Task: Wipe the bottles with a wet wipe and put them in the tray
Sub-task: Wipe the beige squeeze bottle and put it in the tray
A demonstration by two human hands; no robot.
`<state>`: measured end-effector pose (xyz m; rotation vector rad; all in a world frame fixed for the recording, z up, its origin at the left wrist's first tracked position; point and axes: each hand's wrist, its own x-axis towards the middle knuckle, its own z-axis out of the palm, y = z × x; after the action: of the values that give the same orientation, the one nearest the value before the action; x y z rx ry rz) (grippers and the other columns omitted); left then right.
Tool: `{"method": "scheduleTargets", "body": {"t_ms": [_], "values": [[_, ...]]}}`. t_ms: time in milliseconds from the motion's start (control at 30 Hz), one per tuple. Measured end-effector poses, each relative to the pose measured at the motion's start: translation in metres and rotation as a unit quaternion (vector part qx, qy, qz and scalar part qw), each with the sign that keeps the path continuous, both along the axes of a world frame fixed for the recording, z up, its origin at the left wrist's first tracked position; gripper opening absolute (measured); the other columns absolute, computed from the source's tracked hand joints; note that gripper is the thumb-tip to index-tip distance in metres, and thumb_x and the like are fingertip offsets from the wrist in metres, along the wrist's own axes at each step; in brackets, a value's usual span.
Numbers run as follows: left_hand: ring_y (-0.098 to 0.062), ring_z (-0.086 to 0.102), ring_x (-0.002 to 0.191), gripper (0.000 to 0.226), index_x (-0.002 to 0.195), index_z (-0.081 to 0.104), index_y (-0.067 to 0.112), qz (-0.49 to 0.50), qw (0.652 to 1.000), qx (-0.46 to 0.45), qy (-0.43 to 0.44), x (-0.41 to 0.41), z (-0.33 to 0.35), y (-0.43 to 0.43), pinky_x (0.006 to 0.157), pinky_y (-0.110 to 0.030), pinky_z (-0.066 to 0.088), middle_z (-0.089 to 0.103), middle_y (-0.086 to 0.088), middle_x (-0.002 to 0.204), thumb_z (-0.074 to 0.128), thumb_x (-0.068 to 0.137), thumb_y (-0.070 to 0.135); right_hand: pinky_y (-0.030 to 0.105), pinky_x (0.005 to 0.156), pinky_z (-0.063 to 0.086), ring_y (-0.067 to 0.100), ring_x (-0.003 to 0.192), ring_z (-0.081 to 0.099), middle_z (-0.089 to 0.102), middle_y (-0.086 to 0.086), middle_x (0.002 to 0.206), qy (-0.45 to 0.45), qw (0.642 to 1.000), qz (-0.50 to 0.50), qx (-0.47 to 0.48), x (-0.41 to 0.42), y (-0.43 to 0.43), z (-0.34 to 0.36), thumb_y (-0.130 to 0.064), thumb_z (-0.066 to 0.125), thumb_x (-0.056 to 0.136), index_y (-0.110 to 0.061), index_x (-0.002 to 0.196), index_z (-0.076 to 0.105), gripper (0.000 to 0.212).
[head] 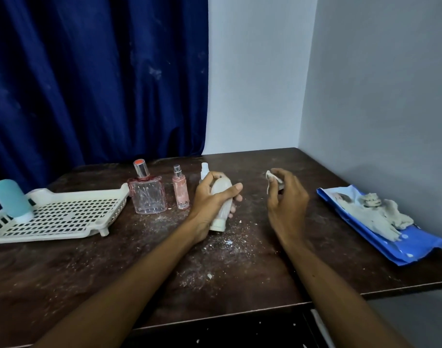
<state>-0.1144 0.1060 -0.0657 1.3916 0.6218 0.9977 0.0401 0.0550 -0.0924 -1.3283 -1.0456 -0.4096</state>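
Bottle in hand: a white ribbed bottle is held above the table, tilted, with its cap end toward the person and its rounded end pointing away.
Left hand: the left hand grips this bottle, fingers curled over the far side and thumb across the near side.
Right hand: the right hand is raised just to the right of the bottle and apart from it. It pinches a small white wet wipe between thumb and fingertips.
Wiping: the wipe is not touching the bottle. Whether this bottle has been wiped cannot be told.
Tray: a cream perforated tray sits at the left end of the table. It holds one teal bottle, standing on its white cap in the near left part.
Waiting bottles: three stand on the table between the tray and the left hand. They are a square pink glass bottle just beside the tray's corner, a slim pink spray bottle, and a small pale spray bottle partly hidden behind the left hand.
Progress: by my reading, one bottle of five is done and a second is being handled. Three are left to wipe and place.
Wipe pack: a blue pack lies at the right edge with crumpled grey wipes heaped on it.
Table: the dark table is scattered with white specks and crumbs, thickest below the hands.
Backdrop: a blue curtain hangs behind, with grey wall to its right.
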Motion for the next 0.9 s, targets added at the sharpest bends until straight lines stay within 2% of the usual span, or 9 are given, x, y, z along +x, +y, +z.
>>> {"method": "scheduleTargets", "body": {"t_ms": [67, 167, 267, 400, 533, 633, 733, 800, 900], "values": [[-0.019, 0.052, 0.049, 0.04, 0.112, 0.048, 0.011, -0.015, 0.999, -0.035, -0.007, -0.003, -0.002, 0.001, 0.045, -0.025, 0.044, 0.065, -0.014, 0.075, 0.073, 0.087, 0.028, 0.045, 0.075, 0.056, 0.019, 0.091, 0.065, 0.069, 0.003, 0.102, -0.005, 1.0, 0.001, -0.008, -0.002, 0.0, 0.0, -0.006, 0.059, 0.095, -0.007, 0.108, 0.067, 0.015], [-0.023, 0.053, 0.053, 0.047, 0.109, 0.048, 0.011, -0.039, 0.996, -0.076, -0.028, -0.004, -0.002, 0.004, 0.051, -0.029, 0.044, 0.065, -0.015, 0.076, 0.062, 0.091, 0.052, 0.043, 0.074, 0.057, 0.018, 0.09, 0.064, 0.069, 0.003, 0.102, -0.017, 1.0, 0.005, -0.019, -0.006, -0.001, 0.0, -0.006, 0.06, 0.095, -0.007, 0.108, 0.067, 0.015], [-0.024, 0.058, 0.059, 0.06, 0.104, 0.057, 0.006, -0.067, 0.996, -0.058, 0.008, -0.006, 0.0, 0.001, 0.059, -0.032, 0.047, 0.067, -0.016, 0.078, 0.042, 0.095, 0.064, 0.037, 0.073, 0.057, 0.016, 0.091, 0.064, 0.069, 0.002, 0.103, -0.028, 0.999, 0.012, -0.021, -0.008, -0.003, 0.001, -0.007, 0.06, 0.096, -0.008, 0.109, 0.067, 0.015], [-0.024, 0.06, 0.063, 0.06, 0.103, 0.06, 0.004, -0.069, 0.997, -0.029, 0.031, -0.003, -0.004, -0.005, 0.062, -0.033, 0.049, 0.067, -0.015, 0.078, 0.033, 0.101, 0.058, 0.034, 0.073, 0.056, 0.014, 0.092, 0.064, 0.069, 0.001, 0.104, -0.036, 0.999, 0.014, -0.022, -0.009, -0.004, 0.001, -0.006, 0.061, 0.095, -0.007, 0.109, 0.068, 0.016], [-0.027, 0.062, 0.067, 0.057, 0.108, 0.059, 0.002, -0.095, 0.992, -0.086, -0.022, -0.001, -0.004, -0.003, 0.068, -0.038, 0.051, 0.064, -0.016, 0.079, 0.025, 0.106, 0.048, 0.031, 0.072, 0.056, 0.012, 0.09, 0.063, 0.068, 0.0, 0.104, -0.041, 0.998, 0.015, -0.036, -0.011, -0.005, 0.001, -0.006, 0.061, 0.095, -0.009, 0.111, 0.067, 0.018], [-0.026, 0.06, 0.068, 0.054, 0.116, 0.058, -0.002, -0.096, 0.988, -0.111, -0.049, -0.001, -0.004, -0.002, 0.069, -0.038, 0.052, 0.061, -0.017, 0.081, 0.02, 0.106, 0.035, 0.024, 0.071, 0.055, 0.007, 0.089, 0.062, 0.068, -0.002, 0.103, -0.039, 0.998, 0.024, -0.036, -0.013, -0.01, 0.003, -0.006, 0.061, 0.095, -0.011, 0.111, 0.068, 0.018], [-0.026, 0.06, 0.074, 0.051, 0.122, 0.059, -0.002, -0.095, 0.986, -0.119, -0.068, -0.002, -0.006, -0.001, 0.075, -0.039, 0.053, 0.061, -0.017, 0.087, 0.023, 0.105, 0.03, 0.008, 0.067, 0.048, 0.003, 0.085, 0.061, 0.068, -0.001, 0.101, -0.05, 0.997, 0.05, -0.028, -0.018, -0.014, 0.007, -0.005, 0.062, 0.094, -0.011, 0.11, 0.07, 0.019], [-0.025, 0.06, 0.076, 0.049, 0.126, 0.059, 0.0, -0.092, 0.986, -0.119, -0.078, -0.003, -0.007, 0.0, 0.079, -0.039, 0.054, 0.062, -0.017, 0.089, 0.026, 0.105, 0.03, 0.006, 0.069, 0.045, 0.003, 0.085, 0.062, 0.069, -0.001, 0.101, -0.071, 0.995, 0.068, -0.018, -0.021, -0.017, 0.009, -0.003, 0.063, 0.093, -0.009, 0.109, 0.071, 0.019], [-0.027, 0.061, 0.085, 0.042, 0.121, 0.063, 0.005, -0.095, 0.982, -0.126, -0.101, -0.002, -0.007, -0.001, 0.09, -0.042, 0.052, 0.062, -0.021, 0.1, 0.033, 0.105, 0.029, 0.008, 0.08, 0.045, 0.005, 0.089, 0.063, 0.07, 0.0, 0.101, -0.109, 0.99, 0.089, -0.015, -0.024, -0.019, 0.012, -0.004, 0.063, 0.092, -0.006, 0.107, 0.072, 0.017]]}}
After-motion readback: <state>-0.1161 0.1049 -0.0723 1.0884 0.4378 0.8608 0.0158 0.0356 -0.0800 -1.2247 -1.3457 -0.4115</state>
